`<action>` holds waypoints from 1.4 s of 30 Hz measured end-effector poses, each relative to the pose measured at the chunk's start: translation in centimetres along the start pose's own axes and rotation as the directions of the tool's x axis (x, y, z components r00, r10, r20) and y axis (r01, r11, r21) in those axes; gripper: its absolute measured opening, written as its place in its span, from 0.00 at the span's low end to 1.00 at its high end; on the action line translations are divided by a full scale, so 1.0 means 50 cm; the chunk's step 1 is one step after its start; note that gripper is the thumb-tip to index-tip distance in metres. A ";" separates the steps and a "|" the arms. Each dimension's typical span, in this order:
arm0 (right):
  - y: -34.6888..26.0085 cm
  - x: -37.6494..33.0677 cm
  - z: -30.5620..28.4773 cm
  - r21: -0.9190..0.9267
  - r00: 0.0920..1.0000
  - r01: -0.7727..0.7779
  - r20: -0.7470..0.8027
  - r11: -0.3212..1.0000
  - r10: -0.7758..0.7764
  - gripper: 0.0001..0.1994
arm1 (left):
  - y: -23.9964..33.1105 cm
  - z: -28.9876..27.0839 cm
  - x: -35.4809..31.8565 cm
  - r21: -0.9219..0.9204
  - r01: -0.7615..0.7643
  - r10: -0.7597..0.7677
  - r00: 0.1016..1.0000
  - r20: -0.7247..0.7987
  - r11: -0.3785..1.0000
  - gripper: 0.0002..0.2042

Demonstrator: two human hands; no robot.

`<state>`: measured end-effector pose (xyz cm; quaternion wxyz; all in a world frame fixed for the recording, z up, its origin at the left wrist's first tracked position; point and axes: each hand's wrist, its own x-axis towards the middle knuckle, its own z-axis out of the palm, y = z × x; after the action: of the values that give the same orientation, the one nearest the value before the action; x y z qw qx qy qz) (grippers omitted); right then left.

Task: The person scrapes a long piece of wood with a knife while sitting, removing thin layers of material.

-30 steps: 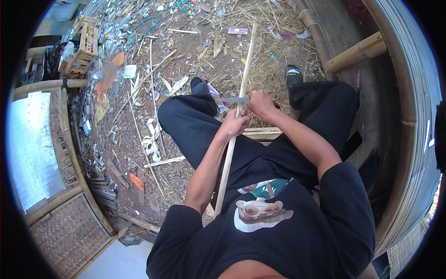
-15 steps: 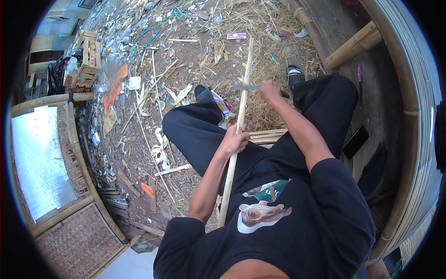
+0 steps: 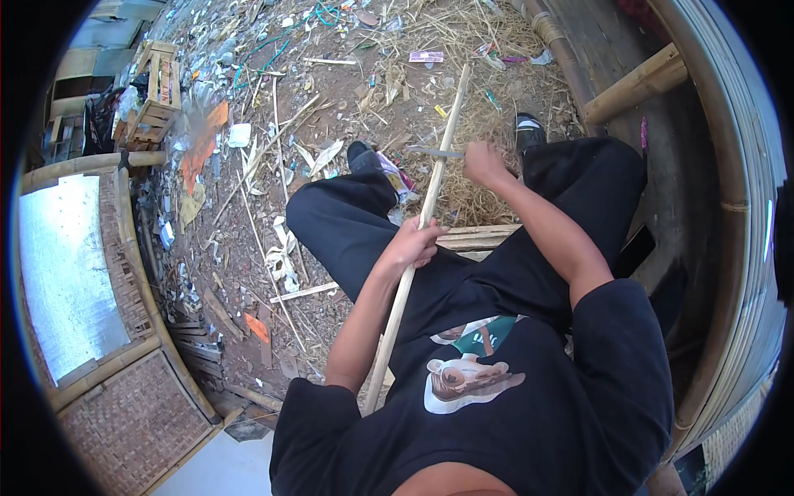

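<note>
A long pale strip of wood or bamboo (image 3: 445, 142) slants from beside my torso out over the ground between my feet. My left hand (image 3: 413, 244) is wrapped around its middle, above my lap. My right hand (image 3: 485, 164) grips a knife, its handle mostly hidden in my fist. The grey knife blade (image 3: 449, 154) points left and lies across the strip, beyond my left hand. Whether the edge bites into the strip I cannot tell.
Straw (image 3: 480, 198), litter and thin sticks (image 3: 281, 157) cover the ground ahead. A slatted wooden crate (image 3: 161, 91) stands at far left, near a bamboo-framed woven panel (image 3: 136, 413). On the right, a black phone (image 3: 637, 250) lies by my thigh, beside a bamboo post (image 3: 732, 174).
The strip's near end has swung left and its far tip right, so it slants more. The knife stays across it at nearly the same place, its blade slightly turned.
</note>
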<state>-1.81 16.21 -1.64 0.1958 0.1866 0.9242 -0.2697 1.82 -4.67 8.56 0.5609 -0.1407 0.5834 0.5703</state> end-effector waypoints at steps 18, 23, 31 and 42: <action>0.042 0.042 0.056 0.058 0.989 -0.073 -0.127 0.996 0.080 0.10 | -0.024 0.007 -0.018 -0.038 -0.099 0.101 0.992 0.075 0.994 0.15; 0.136 0.095 0.007 0.113 0.913 -0.355 -0.173 0.928 0.370 0.12 | -0.063 0.010 -0.106 -0.019 -0.012 0.014 0.996 0.092 1.000 0.14; 0.049 0.042 0.026 0.031 0.991 -0.084 -0.097 0.996 0.087 0.11 | -0.049 0.013 -0.070 0.013 -0.018 0.018 0.999 0.030 1.000 0.12; -0.069 -0.102 0.048 0.039 0.976 0.217 0.018 0.975 -0.218 0.07 | -0.030 -0.022 0.056 0.837 -0.208 0.565 0.813 -0.139 0.506 0.15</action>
<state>1.62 10.94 0.33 0.1719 0.0850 0.9317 -0.3084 1.56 -4.72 5.19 0.2868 0.1470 0.8896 0.3238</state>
